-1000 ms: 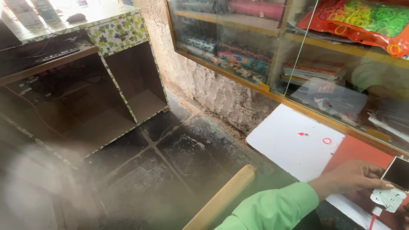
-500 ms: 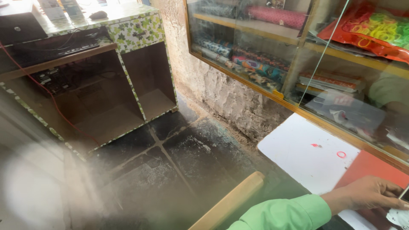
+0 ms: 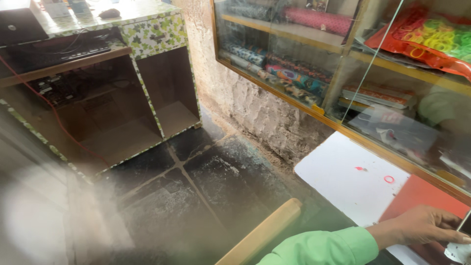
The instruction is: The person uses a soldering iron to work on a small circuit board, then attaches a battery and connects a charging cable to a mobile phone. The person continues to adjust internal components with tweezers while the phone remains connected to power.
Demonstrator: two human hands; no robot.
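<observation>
Head view: right hand [image 3: 424, 228] at the bottom right corner, green sleeve [image 3: 324, 248] behind it. Palm down, fingers stretched out flat and close together over the red sheet [image 3: 422, 196]. Fingertips reach a dark flat object [image 3: 466, 225] cut off by the right edge; can't tell whether they grip it or only touch it. A small white piece [image 3: 458, 251] lies just below the fingertips, also cut off. Left hand not in view.

The red sheet lies on the white sheet [image 3: 343, 176], covering its right part, next to the cabinet's lower frame. On the bare white part: a small red ring [image 3: 389, 179] and a small red mark [image 3: 360, 169], both near the far edge, well apart from the hand. A wooden bar [image 3: 265, 233] sits left of the sleeve.

Packages: glass cabinet [image 3: 343, 73] along the wall. Top shelf holds a pink roll [image 3: 316, 19] and, at the right, a red bag [image 3: 422, 41] of yellow-green rings. Middle shelf: patterned rolls [image 3: 289, 73] in blue, red and orange, lying flat in a row; flat packets [image 3: 378, 95] stacked right of the divider. A small yellow tag [image 3: 319, 110] sits on the lower frame.

Top left: desk [image 3: 152, 34] with green leaf-print edging, open compartments, red cable [image 3: 54, 118].

Versus 0.5 s ago: view has shifted a little, the cabinet and desk sit further left in frame; hand stays flat on the red sheet, same pose.
</observation>
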